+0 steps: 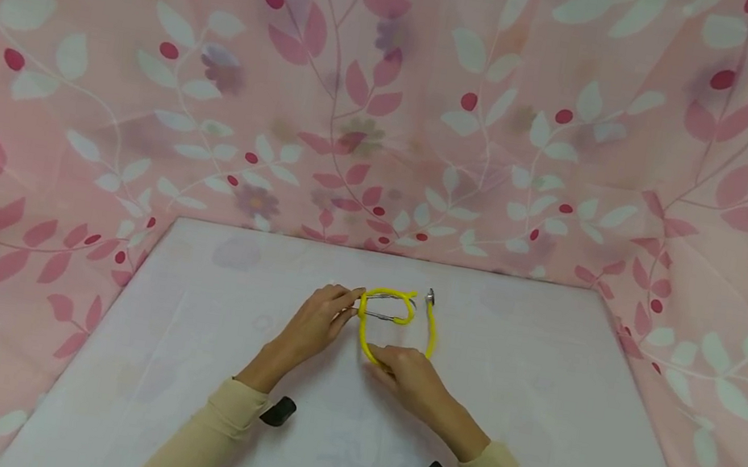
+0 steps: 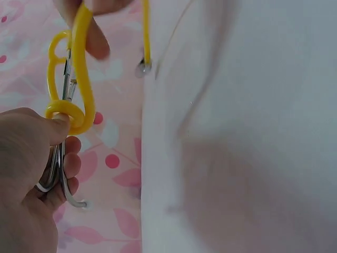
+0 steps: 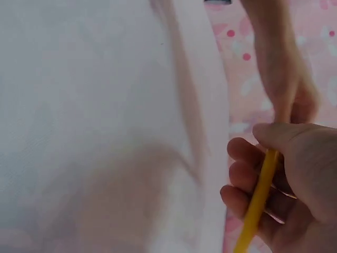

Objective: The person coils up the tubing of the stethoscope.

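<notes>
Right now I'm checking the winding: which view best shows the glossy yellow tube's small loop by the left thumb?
Left wrist: the yellow loop appears large and close at the left hand. Head shows it small; right wrist, only straight tube, no loop.

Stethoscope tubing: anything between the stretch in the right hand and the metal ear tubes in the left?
Nothing visible. The right hand holds the yellow tubing, and no separate object shows between it and the metal ear tubes in the left hand. The chestpiece is off to the side.
</notes>
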A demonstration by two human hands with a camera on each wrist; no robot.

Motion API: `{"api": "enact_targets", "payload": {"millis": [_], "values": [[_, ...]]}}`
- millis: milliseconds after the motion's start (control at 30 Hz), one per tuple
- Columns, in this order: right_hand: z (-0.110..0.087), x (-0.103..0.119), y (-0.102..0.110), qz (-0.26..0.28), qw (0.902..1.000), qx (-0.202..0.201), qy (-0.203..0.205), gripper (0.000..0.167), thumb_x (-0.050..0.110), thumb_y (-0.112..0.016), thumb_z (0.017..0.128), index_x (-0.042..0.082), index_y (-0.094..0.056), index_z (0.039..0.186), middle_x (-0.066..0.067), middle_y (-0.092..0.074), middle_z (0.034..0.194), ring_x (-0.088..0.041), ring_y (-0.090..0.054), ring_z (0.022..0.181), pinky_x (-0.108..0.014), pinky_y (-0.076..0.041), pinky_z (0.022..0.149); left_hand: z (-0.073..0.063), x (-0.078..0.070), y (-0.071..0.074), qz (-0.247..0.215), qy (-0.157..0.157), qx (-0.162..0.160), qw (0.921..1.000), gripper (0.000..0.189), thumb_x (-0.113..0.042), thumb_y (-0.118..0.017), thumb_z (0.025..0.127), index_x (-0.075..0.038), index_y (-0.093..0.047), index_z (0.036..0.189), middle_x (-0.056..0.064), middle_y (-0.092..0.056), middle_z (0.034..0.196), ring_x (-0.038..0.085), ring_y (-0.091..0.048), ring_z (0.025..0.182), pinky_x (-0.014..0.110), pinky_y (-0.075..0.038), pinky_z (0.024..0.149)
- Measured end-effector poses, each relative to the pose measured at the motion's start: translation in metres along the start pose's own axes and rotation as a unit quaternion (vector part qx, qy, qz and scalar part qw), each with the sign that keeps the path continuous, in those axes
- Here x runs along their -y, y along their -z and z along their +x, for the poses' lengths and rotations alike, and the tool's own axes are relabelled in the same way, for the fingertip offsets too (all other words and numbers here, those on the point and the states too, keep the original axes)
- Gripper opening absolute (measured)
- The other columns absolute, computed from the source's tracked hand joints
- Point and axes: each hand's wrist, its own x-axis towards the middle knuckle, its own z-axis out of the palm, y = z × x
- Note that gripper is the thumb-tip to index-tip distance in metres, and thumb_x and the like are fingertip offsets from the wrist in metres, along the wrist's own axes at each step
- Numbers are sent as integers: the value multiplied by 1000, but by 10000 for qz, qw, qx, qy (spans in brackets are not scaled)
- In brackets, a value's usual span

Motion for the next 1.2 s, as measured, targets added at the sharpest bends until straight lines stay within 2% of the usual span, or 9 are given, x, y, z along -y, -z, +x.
{"api": "enact_targets", "payload": {"millis": [133,300,367,467,600,767,900,1067,1200], "values": [[-5,12,16,-423,9989,20,212,27,22,-70,91,12,-73,116,5,-65,80,-2,-48,63,-17,-42,58,-3,6,-1,88,127,105,9998,42,-12,-71,90,-8,-64,131,5,-69,100,17,-60,85,34,-52,80],[-7,20,41,-874,9951,-128,439,21,18,-74,87,14,-76,107,6,-64,79,-3,-49,62,-16,-42,55,-9,6,-4,168,108,241,9995,41,-11,-72,89,-6,-65,129,5,-70,101,19,-62,88,41,-53,94],[-6,21,49,-1122,9922,-162,514,20,18,-75,86,14,-76,106,6,-65,81,-4,-52,65,-16,-46,57,-11,3,-5,221,89,252,9994,41,-11,-73,88,-6,-66,128,5,-70,100,19,-63,89,44,-51,99],[-1,22,63,-1514,9860,-213,672,20,18,-77,84,15,-76,104,3,-66,86,-9,-61,73,-21,-53,63,-13,-3,-6,303,-11,259,9992,40,-10,-74,87,-7,-67,126,6,-69,98,20,-62,87,42,-53,94],[10,16,80,-1820,9792,-312,835,20,19,-79,83,16,-76,103,3,-64,86,-11,-60,77,-22,-54,64,-16,-13,-10,514,-311,317,9977,40,-11,-74,86,-9,-68,126,5,-69,98,19,-61,84,36,-53,83],[23,0,94,-1624,9805,-463,1010,17,19,-78,83,18,-77,100,5,-65,85,-8,-58,74,-20,-49,60,-20,-29,-12,702,-635,357,9949,41,-15,-76,86,-11,-68,126,2,-68,98,15,-61,84,30,-52,77],[33,-16,99,-1283,9855,-402,1034,17,23,-76,85,20,-78,102,4,-66,86,-9,-57,74,-20,-48,61,-22,-41,-6,556,-689,401,9953,43,-14,-77,84,-12,-68,126,1,-69,98,14,-62,84,30,-52,79],[42,-34,98,-429,9958,-192,786,21,29,-73,87,22,-77,107,5,-65,88,-9,-54,73,-21,-47,63,-20,-52,6,270,-771,362,9960,46,-13,-77,84,-12,-67,128,-1,-69,100,13,-62,87,31,-53,86],[47,-50,91,423,9962,-167,740,22,26,-74,86,21,-77,107,6,-66,85,-7,-50,68,-21,-45,59,-17,-54,16,87,-976,241,9949,46,-15,-76,85,-12,-65,130,0,-69,103,13,-63,91,32,-52,89]]}}
